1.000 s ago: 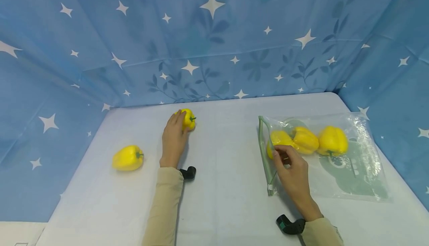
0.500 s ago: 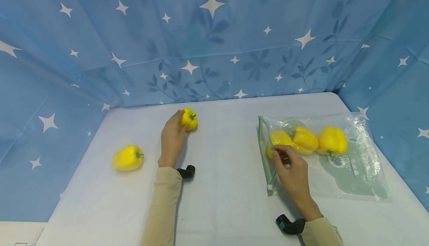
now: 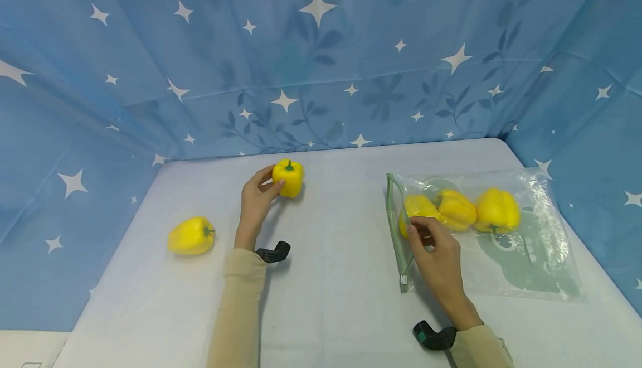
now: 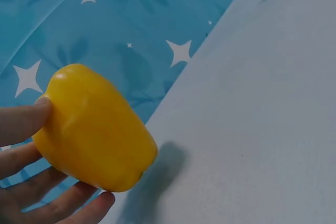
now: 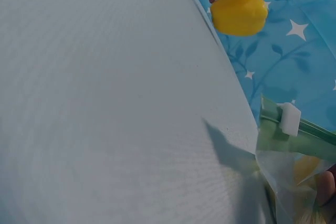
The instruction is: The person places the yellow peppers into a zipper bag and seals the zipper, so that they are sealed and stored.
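Observation:
My left hand (image 3: 256,203) grips a yellow bell pepper (image 3: 288,178) between thumb and fingers, its green stem upward in the head view. In the left wrist view that pepper (image 4: 97,129) is held above the white table, its shadow falling beside it. On the right, my right hand (image 3: 438,262) pinches the edge of a clear zip bag (image 3: 531,256) near its green-rimmed mouth. Several yellow peppers (image 3: 453,210) lie in a row inside the bag. The white slider (image 5: 290,119) shows on the green zip strip in the right wrist view.
Another yellow bell pepper (image 3: 191,236) lies on its side at the left of the white table (image 3: 346,256). A blue star-patterned curtain (image 3: 321,78) hangs along the table's back and sides.
The left hand has lifted the pepper off the table and tipped it stem-up, shifting it slightly right. The right hand and bag have stayed in place.

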`<state>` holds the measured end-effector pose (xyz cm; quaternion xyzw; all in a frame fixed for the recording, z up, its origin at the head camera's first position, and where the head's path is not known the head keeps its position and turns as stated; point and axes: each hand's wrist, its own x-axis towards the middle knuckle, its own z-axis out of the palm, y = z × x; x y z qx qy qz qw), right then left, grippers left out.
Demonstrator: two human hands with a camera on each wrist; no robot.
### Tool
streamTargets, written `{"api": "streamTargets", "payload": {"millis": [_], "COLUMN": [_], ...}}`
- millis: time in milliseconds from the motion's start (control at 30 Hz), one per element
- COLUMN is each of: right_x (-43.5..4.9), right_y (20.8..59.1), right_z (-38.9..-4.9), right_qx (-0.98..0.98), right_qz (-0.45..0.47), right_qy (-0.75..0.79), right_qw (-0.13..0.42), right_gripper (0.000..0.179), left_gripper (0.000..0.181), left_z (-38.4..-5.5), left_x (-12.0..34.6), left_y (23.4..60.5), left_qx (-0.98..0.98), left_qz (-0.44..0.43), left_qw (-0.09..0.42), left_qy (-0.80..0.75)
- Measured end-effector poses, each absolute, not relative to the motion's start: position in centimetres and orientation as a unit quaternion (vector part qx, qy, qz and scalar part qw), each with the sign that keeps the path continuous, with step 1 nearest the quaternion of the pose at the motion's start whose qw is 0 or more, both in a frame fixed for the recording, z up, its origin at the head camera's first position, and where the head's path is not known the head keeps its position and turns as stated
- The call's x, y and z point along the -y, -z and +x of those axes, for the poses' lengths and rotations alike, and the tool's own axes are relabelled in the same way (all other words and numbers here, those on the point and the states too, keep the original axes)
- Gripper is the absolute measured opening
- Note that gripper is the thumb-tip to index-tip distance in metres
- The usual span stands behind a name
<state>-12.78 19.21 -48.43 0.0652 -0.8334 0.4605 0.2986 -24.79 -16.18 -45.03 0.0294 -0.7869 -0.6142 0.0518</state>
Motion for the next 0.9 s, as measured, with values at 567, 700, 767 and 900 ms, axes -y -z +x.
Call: {"api": "streamTargets", "payload": {"millis": [567,700,767,900], "right_x": [-19.1,-19.2,-19.2,-19.2], "right_y": [48.4,48.5,48.5,48.4], "right_z": [-12.7,-12.7,-12.7,-12.7], "right_qx": [0.833,0.833,0.833,0.832], "right_qz": [0.06,0.058,0.059,0.064], "right_qy": [-0.468,-0.467,-0.467,-0.467], "right_qw": [0.29,0.29,0.291,0.295], "right_gripper": [0.015,0.015,0.015,0.015], "left_gripper": [0.052,0.05,0.05,0.047], "left_z": [-24.5,-24.3,-24.1,-23.6], "left_x": [14.6,13.6,13.0,11.8], "left_y": [44.4,44.5,44.6,44.9], "left_qx": [0.744,0.736,0.731,0.728], "left_qz": [0.078,0.078,0.075,0.065], "left_qw": [-0.046,-0.061,-0.07,-0.084], "left_qy": [0.662,0.67,0.674,0.677]}}
